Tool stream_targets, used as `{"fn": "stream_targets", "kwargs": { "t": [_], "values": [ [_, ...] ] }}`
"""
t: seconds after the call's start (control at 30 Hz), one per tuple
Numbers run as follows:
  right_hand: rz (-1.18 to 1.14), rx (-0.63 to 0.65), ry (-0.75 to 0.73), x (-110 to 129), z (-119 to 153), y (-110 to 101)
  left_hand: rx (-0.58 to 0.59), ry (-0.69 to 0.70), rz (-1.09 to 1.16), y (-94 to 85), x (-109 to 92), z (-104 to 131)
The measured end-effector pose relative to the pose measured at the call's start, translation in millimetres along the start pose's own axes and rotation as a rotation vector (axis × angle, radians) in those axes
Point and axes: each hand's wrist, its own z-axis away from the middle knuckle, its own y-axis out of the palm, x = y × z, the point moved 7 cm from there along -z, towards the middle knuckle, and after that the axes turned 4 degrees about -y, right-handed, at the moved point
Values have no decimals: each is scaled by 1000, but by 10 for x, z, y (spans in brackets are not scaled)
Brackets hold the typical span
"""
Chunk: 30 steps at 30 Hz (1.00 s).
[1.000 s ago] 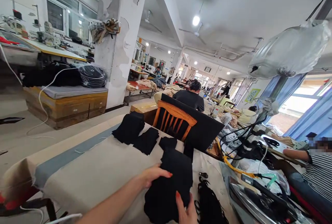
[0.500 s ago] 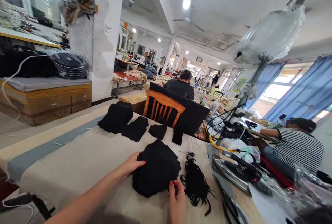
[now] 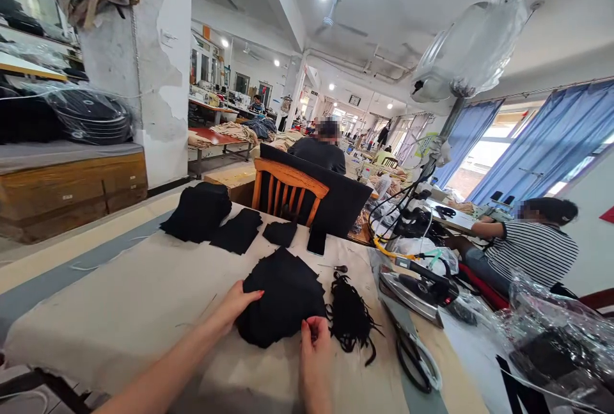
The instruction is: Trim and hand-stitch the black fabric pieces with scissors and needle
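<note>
A stack of black fabric pieces (image 3: 283,299) lies on the cloth-covered table in front of me, its edges uneven. My left hand (image 3: 244,302) grips its left edge, thumb on top and the other fingers mostly hidden. At the lower right corner my right hand (image 3: 315,337) pinches the edge between thumb and curled fingers. Just right of that hand is a bundle of black cords (image 3: 352,313). Behind the stack sit a small black fabric piece (image 3: 280,233), a middle pile of black fabric (image 3: 236,231) and a taller black fabric pile (image 3: 197,212).
Right of the cords lie large scissors (image 3: 413,353) and an iron (image 3: 412,289). An awl (image 3: 339,268) and a phone (image 3: 316,240) are beyond the stack. A wooden chair (image 3: 288,190) stands at the far edge. A person in a striped shirt (image 3: 532,251) sits at right.
My view has swung slightly right, so the scene sits further left in the picture. Both hands stay at the same edges of the fabric stack.
</note>
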Motion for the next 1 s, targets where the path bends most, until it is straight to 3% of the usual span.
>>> {"fn": "stream_targets", "kwargs": {
  "t": [0.2,0.37,0.53,0.73,1.0],
  "values": [
    [41,-1,-51,89,26,-6,101,-44,-17,133,-116,49],
    [113,32,-123,305,-87,-3,99,-87,-2,199,-86,213],
    [267,153,-187,545,-398,293,81,-95,102,391,148,483],
    [529,247,-143,580,-532,599,17,-152,225,527,353,709],
    [593,223,-184,608,-397,436,162,-235,134,576,393,898]
  ]
}}
